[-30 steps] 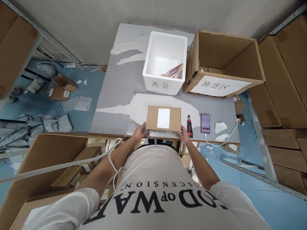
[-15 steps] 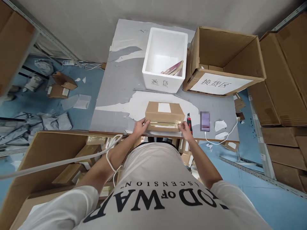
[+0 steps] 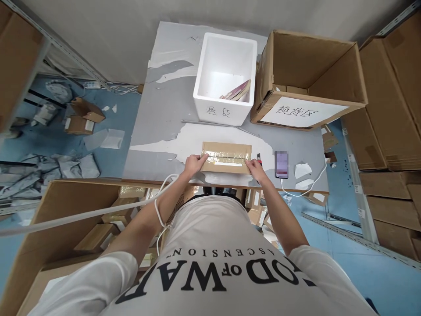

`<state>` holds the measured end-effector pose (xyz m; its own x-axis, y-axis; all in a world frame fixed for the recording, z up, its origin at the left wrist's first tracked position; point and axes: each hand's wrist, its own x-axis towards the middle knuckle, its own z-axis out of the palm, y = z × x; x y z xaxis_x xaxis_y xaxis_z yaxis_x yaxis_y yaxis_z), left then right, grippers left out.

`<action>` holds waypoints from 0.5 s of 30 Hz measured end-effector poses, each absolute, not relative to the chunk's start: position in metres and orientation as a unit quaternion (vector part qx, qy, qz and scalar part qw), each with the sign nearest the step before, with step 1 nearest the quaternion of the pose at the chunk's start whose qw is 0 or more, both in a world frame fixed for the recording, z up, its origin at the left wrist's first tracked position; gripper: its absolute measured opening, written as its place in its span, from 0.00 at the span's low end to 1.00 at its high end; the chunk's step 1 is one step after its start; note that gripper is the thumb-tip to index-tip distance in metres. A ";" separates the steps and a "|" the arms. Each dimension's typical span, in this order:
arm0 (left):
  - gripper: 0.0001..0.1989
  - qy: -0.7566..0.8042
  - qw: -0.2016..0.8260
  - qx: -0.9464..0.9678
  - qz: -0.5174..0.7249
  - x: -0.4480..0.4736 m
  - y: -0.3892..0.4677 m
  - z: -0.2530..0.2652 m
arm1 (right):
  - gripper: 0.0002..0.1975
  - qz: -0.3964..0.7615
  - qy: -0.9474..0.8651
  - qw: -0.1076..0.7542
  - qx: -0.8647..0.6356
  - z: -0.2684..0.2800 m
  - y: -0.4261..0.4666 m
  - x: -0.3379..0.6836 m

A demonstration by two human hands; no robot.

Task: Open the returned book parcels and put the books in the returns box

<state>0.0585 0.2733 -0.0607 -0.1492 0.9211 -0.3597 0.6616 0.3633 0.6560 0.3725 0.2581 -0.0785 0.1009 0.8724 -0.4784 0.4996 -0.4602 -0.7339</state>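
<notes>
A small cardboard box (image 3: pixel 226 168) is between my hands near the table's front edge, its taped face with a white strip turned up toward me. My left hand (image 3: pixel 195 165) grips the box's left end, thumb on top. At the right end, my right hand (image 3: pixel 255 169) holds the corner with its fingers closed on it. Just beyond the right hand lies a box cutter (image 3: pixel 259 157), red and black, partly hidden by that hand. Further right a phone (image 3: pixel 281 164) rests on the table, plugged into a white cable.
A white foam box (image 3: pixel 217 112) with a booklet (image 3: pixel 237 91) inside stands at the back. Beside it is a large open carton (image 3: pixel 312 103) with a labelled front. Paper scraps (image 3: pixel 302 170) lie right of the phone. Lower left, a big carton (image 3: pixel 49 206) holds several parcels; a white cord crosses it.
Both hands have tipped the box, so its taped face now points up and the white label is out of sight. The right hand now covers more of the box cutter.
</notes>
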 end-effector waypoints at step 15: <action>0.34 0.656 0.492 0.499 0.282 0.035 0.210 -0.117 | 0.35 0.462 -0.460 0.298 -0.698 -0.097 0.223 0.370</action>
